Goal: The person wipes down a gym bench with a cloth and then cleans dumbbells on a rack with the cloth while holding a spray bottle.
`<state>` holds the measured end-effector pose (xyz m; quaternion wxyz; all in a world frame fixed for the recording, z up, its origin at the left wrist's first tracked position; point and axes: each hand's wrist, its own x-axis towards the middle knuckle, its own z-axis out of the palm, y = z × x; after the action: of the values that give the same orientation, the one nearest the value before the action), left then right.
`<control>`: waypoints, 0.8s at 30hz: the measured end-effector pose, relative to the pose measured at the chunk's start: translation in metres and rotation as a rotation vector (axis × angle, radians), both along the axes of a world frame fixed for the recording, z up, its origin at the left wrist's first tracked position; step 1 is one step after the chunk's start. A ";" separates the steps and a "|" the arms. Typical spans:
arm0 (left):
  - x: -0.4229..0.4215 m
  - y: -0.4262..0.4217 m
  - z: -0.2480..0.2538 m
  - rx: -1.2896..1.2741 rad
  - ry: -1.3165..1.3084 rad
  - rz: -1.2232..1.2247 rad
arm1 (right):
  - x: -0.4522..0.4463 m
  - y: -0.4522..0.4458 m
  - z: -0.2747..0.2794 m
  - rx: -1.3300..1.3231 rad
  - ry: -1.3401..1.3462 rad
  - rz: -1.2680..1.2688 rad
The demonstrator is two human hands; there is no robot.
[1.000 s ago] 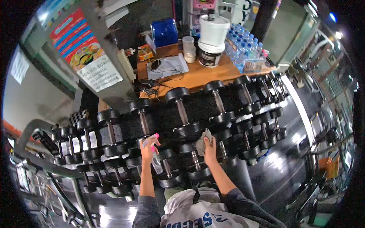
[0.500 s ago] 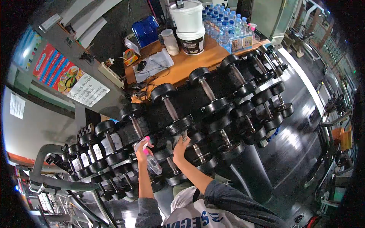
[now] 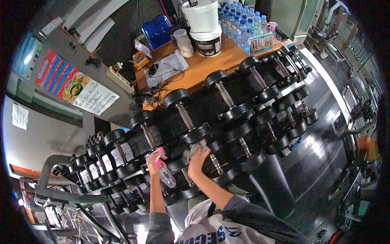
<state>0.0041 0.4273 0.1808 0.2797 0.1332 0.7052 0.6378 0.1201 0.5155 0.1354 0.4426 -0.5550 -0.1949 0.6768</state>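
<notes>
A clear spray bottle with a pink nozzle (image 3: 166, 176) is in my left hand (image 3: 154, 161), its body tilted down to the right. My right hand (image 3: 198, 161) grips a grey cloth (image 3: 196, 150) against the near end of an upper-row dumbbell (image 3: 185, 116). Both hands are in front of the two-tier rack, between its upper and lower rows. Another dumbbell (image 3: 149, 136) lies just beyond my left hand. Below my right hand, a lower-row dumbbell (image 3: 217, 164) shows its metal handle. The cloth partly hides the dumbbell head behind it.
Behind the rack is a wooden table (image 3: 170, 84) with stacked white buckets (image 3: 202, 18), water bottles (image 3: 242, 30), a jar (image 3: 184, 44) and cables. A metal frame (image 3: 65, 197) stands at left. Dark flooring (image 3: 313, 150) extends to the right.
The cloth in my right hand has shifted slightly along the dumbbell's near end. My left hand still holds the spray bottle. The whole view has moved a little.
</notes>
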 end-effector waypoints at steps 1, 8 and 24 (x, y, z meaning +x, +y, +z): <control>-0.001 -0.001 -0.001 -0.003 0.012 -0.012 | 0.003 -0.008 0.022 -0.099 0.091 0.081; -0.007 -0.008 -0.004 -0.008 -0.024 -0.037 | -0.010 0.027 -0.055 -0.275 0.415 -0.073; -0.001 -0.001 0.009 0.012 -0.109 -0.010 | 0.054 0.048 0.046 0.418 0.094 0.322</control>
<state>0.0034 0.4260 0.1900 0.3203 0.1035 0.6844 0.6467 0.1745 0.5639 0.1813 0.4429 -0.3815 -0.3954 0.7085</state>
